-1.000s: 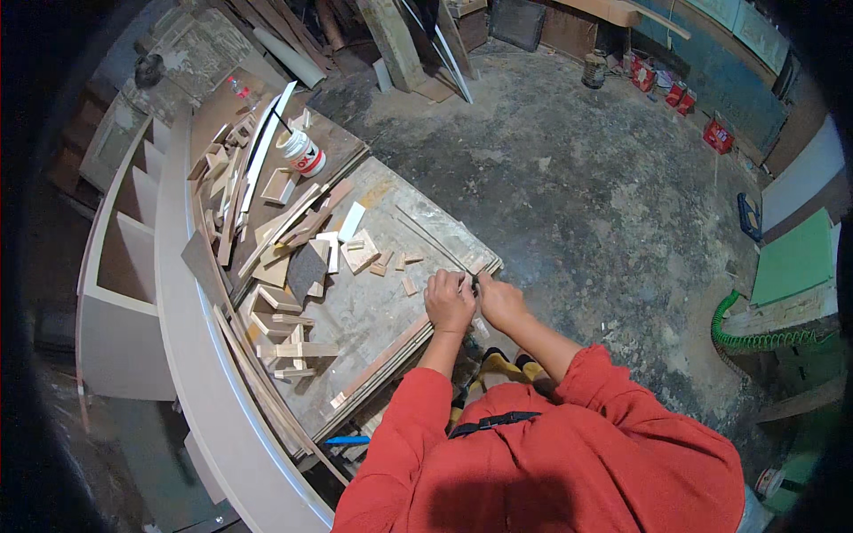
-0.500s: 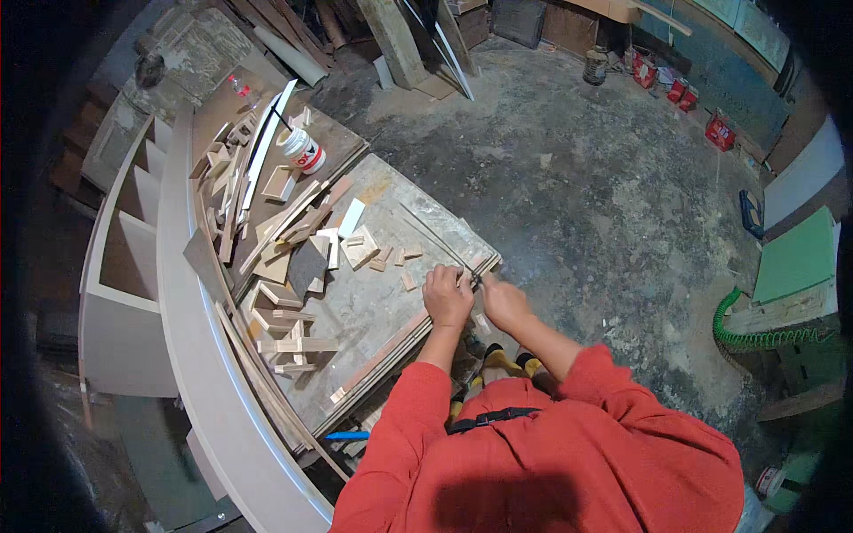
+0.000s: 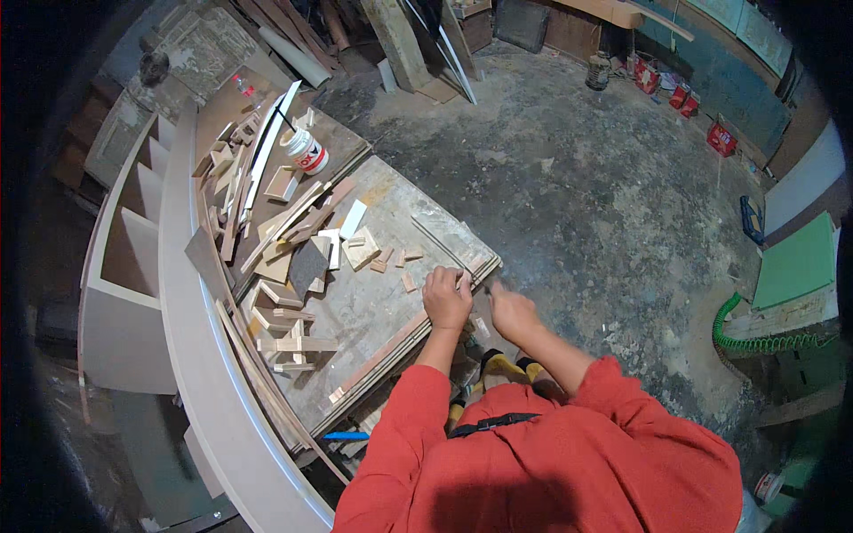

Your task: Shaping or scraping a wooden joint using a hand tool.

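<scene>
My left hand [image 3: 448,297] rests at the near right corner of the worktable [image 3: 355,298]. Its fingers are bent and pinched at the board's edge, on something too small to make out. Just right of it, past the table edge, my right hand [image 3: 515,315] is closed like a fist with the index side toward the corner. What it grips is hidden. A thin dark line [image 3: 437,240] slants over the tabletop toward the corner; whether it is a tool in my right hand, I cannot tell. Small wood blocks [image 3: 409,281] lie left of my left hand.
Wood offcuts [image 3: 293,342] and strips crowd the table's left side, with a white tub [image 3: 305,151] behind them. A long curved panel [image 3: 200,355] borders the table on the left. Red packages [image 3: 721,139] and a green coiled hose [image 3: 755,338] are at the right.
My right hand has drawn back a little, right and toward me, away from my left hand. The thin dark line reaches less far across the tabletop. My left hand stays in place.
</scene>
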Demonstrator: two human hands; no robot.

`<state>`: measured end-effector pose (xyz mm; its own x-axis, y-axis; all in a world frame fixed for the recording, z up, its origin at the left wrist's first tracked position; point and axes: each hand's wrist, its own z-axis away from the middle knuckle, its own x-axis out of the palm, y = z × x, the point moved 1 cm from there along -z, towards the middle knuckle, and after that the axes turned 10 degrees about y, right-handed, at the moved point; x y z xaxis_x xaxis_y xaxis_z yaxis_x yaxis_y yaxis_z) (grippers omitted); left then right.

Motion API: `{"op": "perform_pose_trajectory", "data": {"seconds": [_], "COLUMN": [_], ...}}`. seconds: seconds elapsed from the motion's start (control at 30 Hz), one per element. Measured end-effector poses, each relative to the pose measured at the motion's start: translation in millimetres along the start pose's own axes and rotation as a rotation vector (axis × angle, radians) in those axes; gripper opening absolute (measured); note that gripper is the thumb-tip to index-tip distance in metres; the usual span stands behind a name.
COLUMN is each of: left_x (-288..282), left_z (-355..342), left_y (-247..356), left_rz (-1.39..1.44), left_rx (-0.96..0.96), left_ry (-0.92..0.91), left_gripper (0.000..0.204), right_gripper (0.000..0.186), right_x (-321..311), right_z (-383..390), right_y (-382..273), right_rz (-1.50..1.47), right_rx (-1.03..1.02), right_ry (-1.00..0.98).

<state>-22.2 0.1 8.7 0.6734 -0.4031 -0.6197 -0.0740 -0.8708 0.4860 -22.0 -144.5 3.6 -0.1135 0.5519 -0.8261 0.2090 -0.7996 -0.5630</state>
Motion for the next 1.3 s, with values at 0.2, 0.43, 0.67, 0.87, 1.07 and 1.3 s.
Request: {"op": "perform_pose_trajectory", "data": {"seconds": [0.2, 0.43, 0.67, 0.87, 1.07, 1.3], "left_x": [-1, -6, -11, -12, -10, -6], "left_z": [-6, -10, -6, -3, 0, -2], "left_y": [-1, -7, -3, 4, -3, 0], "left_rz": [0.007, 0.06, 0.006, -0.063, -0.044, -0.047], "left_rx": [0.005, -0.009, 0.086, 0.165, 0.153, 0.166], "left_ry": [-0.072, -0.101, -0.157, -0.09, -0.098, -0.1], "left_gripper": [0.018, 0.013, 0.009, 0.011, 0.016, 0.012], "right_gripper": [0.021, 0.02, 0.018, 0.017, 0.015, 0.015], "right_x": [-12, -29, -44, -48, -35, -13], "right_z": [2, 2, 4, 7, 9, -16], "right_y": [9, -4, -19, -19, -11, -11], "right_rz": [-0.01, 0.041, 0.073, 0.106, 0.14, 0.073], "right_rx": [0.006, -0.094, -0.043, -0.052, -0.065, -0.088], "right_ry": [0.0, -0.023, -0.068, -0.08, -0.086, 0.0]}}
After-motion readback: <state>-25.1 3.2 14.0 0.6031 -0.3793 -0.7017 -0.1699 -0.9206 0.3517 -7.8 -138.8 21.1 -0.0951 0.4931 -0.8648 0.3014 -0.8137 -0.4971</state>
